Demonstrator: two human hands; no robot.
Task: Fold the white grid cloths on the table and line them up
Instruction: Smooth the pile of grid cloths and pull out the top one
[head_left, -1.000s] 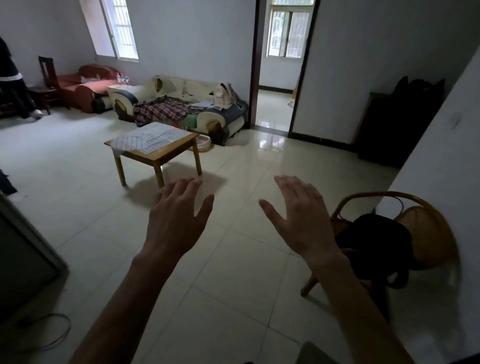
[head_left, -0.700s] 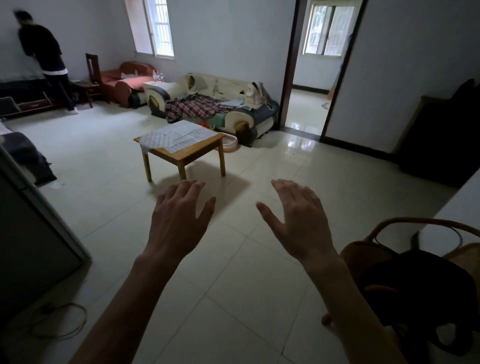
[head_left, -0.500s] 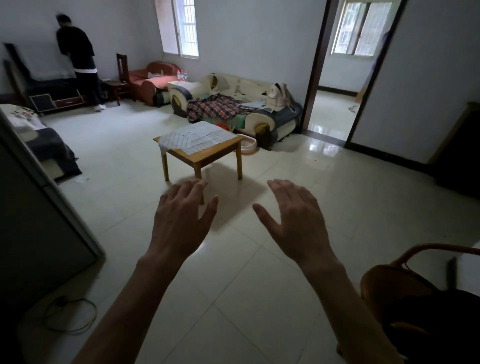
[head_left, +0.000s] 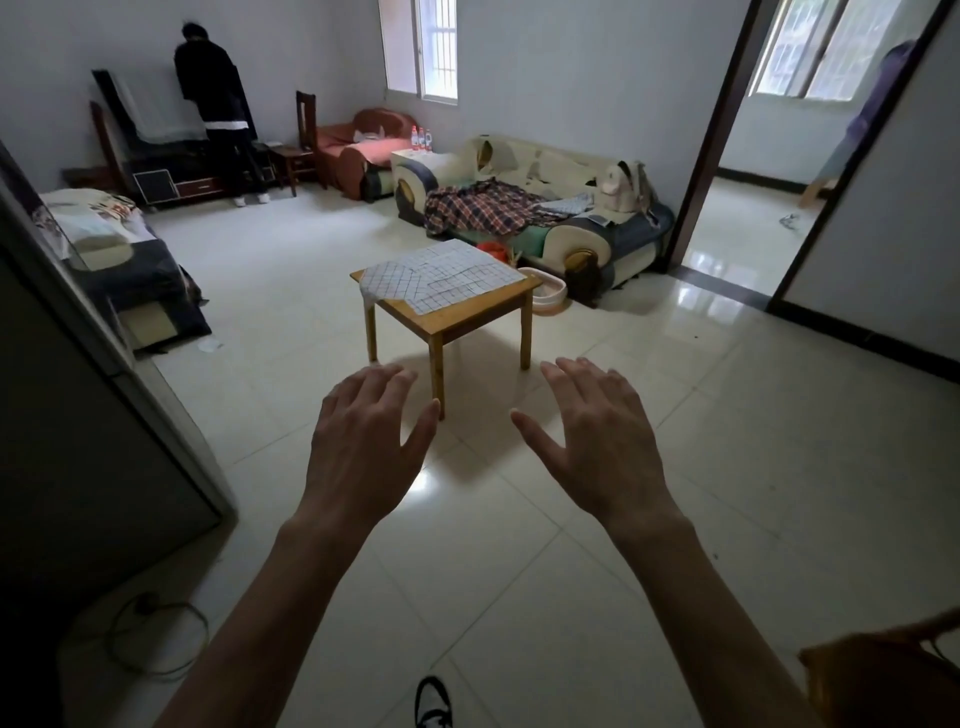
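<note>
**Hands up, cloths across room**

Left hand was raised, fingers spread, empty. White grid cloths lay unfolded on wooden table, well apart from both hands. Right hand likewise spread, holding nothing.

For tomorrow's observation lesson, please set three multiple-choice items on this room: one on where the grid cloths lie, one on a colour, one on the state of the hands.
1. Where do the white grid cloths lie?
A. on the wooden table
B. on the floor
C. on the sofa

2. What colour is the armchair by the window?
A. green
B. red
C. black

3. How are the left hand and right hand?
A. both gripping cloth
B. one holding a cup
C. both open, holding nothing

Answers: 1 A, the cloths are spread over the tabletop; 2 B, its upholstery is red; 3 C, fingers are straight above the floor tiles.
</note>
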